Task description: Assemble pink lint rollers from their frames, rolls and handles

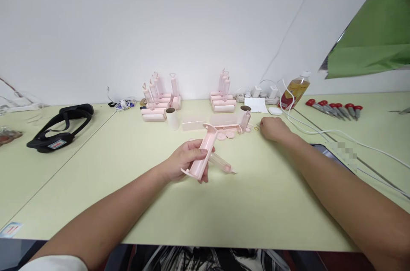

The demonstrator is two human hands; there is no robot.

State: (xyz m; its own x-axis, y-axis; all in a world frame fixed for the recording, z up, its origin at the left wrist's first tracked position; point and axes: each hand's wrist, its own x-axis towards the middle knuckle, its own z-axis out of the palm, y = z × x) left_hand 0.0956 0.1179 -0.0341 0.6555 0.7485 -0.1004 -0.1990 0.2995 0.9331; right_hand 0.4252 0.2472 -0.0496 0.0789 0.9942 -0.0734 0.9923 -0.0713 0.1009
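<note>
My left hand [183,161] is closed around a pink plastic roller frame [201,153], held just above the pale green table [128,185], with a clear tube [221,162] sticking out beside it. My right hand [272,128] reaches farther out, fingers curled down onto the table next to small yellowish rings [256,127] and a pink handle part [235,125]. What its fingertips pinch, if anything, is hidden. Round pink discs [226,135] lie between the two hands.
Assembled pink rollers stand in two groups at the back [158,100] [223,95]. A cardboard tube [172,118], a black headset [60,128], a tilted bottle [294,90], red-handled screwdrivers [333,108], white cables [352,138] and a dark tablet [323,151] surround the work spot.
</note>
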